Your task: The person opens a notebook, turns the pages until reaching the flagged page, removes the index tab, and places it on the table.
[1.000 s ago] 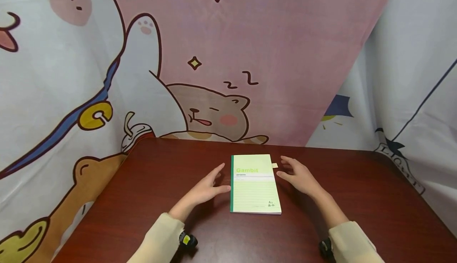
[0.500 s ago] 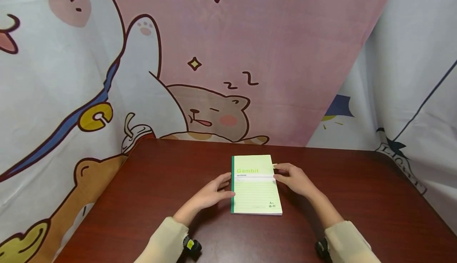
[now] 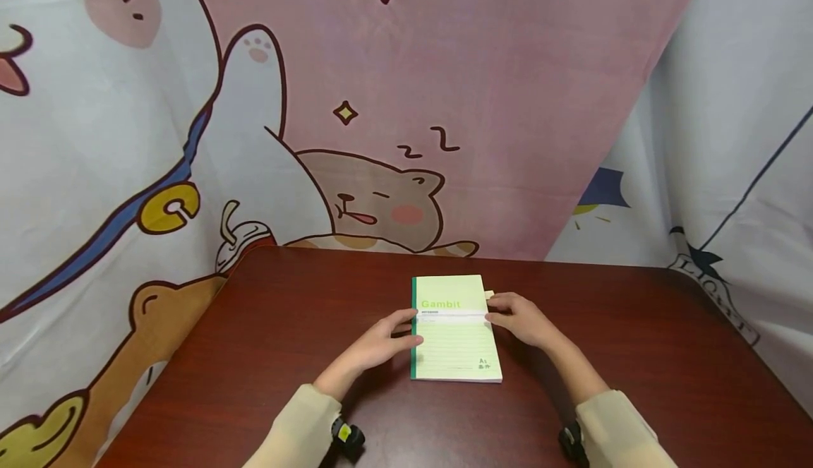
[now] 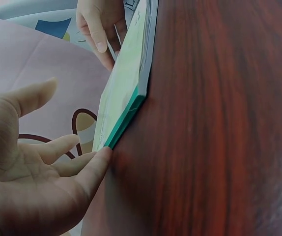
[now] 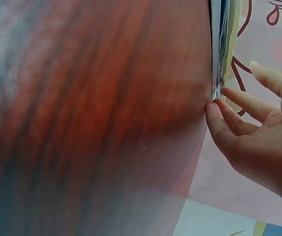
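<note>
**Operator:** Looking down from my head camera, nearest are my two cream sleeves, then the left hand (image 3: pixel 375 344) and right hand (image 3: pixel 521 321), one on each side of the notebook (image 3: pixel 454 330).

**Observer:** How do the hands sit?

**Operator:** Both are spread with fingers fairly straight. Left fingertips (image 4: pixel 100 156) touch the green spine edge; right fingertips (image 5: pixel 213 109) touch the page edge on the opposite side. Neither curls round anything.

**Observer:** And the notebook?

**Operator:** It lies flat and closed near the middle of the dark red bench (image 3: pixel 635 341). The pale green cover reads "Gambit" at the top, and "A5" in the near right corner. The smaller print I cannot read. A small yellowish tab (image 3: pixel 489 294) sticks out of its right edge, just beyond my right hand.

**Observer:** Farther back?

**Operator:** A cartoon curtain (image 3: pixel 394 101) with a sleeping cat (image 3: pixel 381 203) under "zZ", and partial lettering at the far right.
</note>
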Available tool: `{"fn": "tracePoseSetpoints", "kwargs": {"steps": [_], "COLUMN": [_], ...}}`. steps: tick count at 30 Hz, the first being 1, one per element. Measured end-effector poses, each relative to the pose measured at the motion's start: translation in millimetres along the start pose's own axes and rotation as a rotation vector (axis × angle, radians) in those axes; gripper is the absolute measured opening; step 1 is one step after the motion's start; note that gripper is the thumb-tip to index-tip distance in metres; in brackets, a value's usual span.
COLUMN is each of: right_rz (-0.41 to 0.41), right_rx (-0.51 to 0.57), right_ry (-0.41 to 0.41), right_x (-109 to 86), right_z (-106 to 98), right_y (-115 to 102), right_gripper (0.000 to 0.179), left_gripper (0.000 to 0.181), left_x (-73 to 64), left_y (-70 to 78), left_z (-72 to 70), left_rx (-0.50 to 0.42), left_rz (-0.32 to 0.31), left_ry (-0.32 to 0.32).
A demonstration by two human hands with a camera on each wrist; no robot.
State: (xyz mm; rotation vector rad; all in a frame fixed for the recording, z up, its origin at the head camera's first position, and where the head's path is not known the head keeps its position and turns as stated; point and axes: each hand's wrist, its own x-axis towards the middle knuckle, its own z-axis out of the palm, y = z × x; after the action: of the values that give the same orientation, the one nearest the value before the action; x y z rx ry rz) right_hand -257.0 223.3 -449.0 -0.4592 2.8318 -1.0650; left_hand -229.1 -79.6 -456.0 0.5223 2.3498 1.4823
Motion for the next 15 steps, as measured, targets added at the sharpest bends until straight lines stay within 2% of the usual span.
{"fn": "tracePoseSetpoints", "kwargs": {"steps": [10,12,15], "right_rz": [0.018,0.026,-0.004], "right_rx": [0.059,0.091,0.167], "right_ry": [0.067,0.080,0.097], "right_x": [-1.1,-1.9,-2.1], "right_z": [1.3,1.8,-0.5], "right_y": [2.9,3.3,2.4], "right_gripper": [0.043,0.043,0.044], "left_gripper": [0.054,0.053,0.051], "left_x": [-1.2,-1.0,2.1], "left_y": [-0.8,-0.4,1.0], "left_z": [1.0,1.1,1.4], "left_rx": [-0.014,-0.023,-0.034], "left_rz": [-0.002,-0.006,-0.003], "left_ry": [0.009,0.005,0.001]}}
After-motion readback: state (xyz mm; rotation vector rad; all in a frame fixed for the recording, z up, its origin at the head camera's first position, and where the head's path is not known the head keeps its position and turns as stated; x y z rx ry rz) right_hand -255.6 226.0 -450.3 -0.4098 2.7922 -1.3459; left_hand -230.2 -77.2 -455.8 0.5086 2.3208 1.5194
